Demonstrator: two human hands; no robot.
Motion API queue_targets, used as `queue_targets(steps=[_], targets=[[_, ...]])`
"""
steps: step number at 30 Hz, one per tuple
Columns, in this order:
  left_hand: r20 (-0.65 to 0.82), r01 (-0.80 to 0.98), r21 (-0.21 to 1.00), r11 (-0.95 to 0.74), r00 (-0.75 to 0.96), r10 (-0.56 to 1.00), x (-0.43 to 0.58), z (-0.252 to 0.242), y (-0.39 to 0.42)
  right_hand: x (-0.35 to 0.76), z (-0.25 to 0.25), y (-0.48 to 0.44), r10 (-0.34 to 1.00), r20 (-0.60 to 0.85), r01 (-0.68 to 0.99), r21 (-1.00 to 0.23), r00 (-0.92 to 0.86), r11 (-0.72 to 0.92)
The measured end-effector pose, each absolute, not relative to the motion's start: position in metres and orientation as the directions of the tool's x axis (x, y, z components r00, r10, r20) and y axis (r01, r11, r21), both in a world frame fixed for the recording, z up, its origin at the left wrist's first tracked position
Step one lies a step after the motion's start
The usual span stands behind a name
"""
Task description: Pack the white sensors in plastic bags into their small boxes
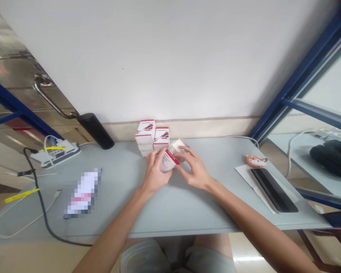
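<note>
My left hand (157, 172) is wrapped around a small white cardboard box (167, 161) with a red band and printed text, held tilted just above the table. At the box's right edge, the thumb and index finger of my right hand (194, 167) close on its red-banded end. A pale box-like piece (176, 145) shows behind the right fingers; whether it is an open flap or another box I cannot tell. Just beyond my hands stand similar white and red boxes, a stack (145, 132) on the left and another box (161, 136) beside it, near the wall.
On the left are a black cylinder (96, 131), a power strip (61, 153), cables and a blurred-out packet (83, 193). To the right, a phone (272, 189) lies on white paper (244, 172) beside an orange animal-faced case (255, 161). Blue frames flank the grey table (125, 216).
</note>
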State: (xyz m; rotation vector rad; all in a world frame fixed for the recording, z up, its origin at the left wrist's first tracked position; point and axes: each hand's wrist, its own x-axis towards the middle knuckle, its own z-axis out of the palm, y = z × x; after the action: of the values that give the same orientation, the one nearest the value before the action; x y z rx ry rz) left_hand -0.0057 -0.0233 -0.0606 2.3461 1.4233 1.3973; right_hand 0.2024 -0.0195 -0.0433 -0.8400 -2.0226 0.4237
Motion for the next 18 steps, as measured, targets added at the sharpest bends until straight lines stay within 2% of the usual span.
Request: queue_targets(steps=[5, 8, 10, 12, 14, 16, 18], targets=[[0.675, 0.599, 0.555, -0.577, 0.080, 0.733, -0.002, -0.064, -0.023, 0.204, -0.042, -0.020, 0.624, 0.705, 0.466, -0.451, -0.337, 0.761], [0.679, 0.540, 0.583, -0.607, 0.086, 0.729, 0.001, -0.066, -0.023, 0.205, -0.043, -0.017, 0.645, 0.747, 0.496, -0.503, -0.163, 0.708], [0.676, 0.501, 0.573, -0.649, 0.158, 0.720, 0.004, -0.068, -0.024, 0.207, -0.045, -0.013, 0.683, 0.724, 0.444, -0.583, -0.097, 0.681], [0.677, 0.495, 0.547, -0.675, 0.213, 0.705, 0.007, -0.069, -0.025, 0.208, -0.047, -0.009, 0.724, 0.682, 0.355, -0.655, -0.103, 0.667], [0.691, 0.513, 0.524, -0.680, 0.210, 0.691, 0.009, -0.070, -0.024, 0.208, -0.048, -0.008, 0.736, 0.664, 0.309, -0.678, -0.132, 0.667], [0.720, 0.526, 0.494, -0.692, 0.199, 0.665, 0.007, -0.072, -0.022, 0.206, -0.049, -0.010, 0.695, 0.699, 0.314, -0.630, -0.170, 0.710], [0.745, 0.535, 0.451, -0.715, 0.215, 0.631, 0.003, -0.075, -0.019, 0.201, -0.049, -0.015, 0.604, 0.763, 0.307, -0.532, -0.230, 0.789]])
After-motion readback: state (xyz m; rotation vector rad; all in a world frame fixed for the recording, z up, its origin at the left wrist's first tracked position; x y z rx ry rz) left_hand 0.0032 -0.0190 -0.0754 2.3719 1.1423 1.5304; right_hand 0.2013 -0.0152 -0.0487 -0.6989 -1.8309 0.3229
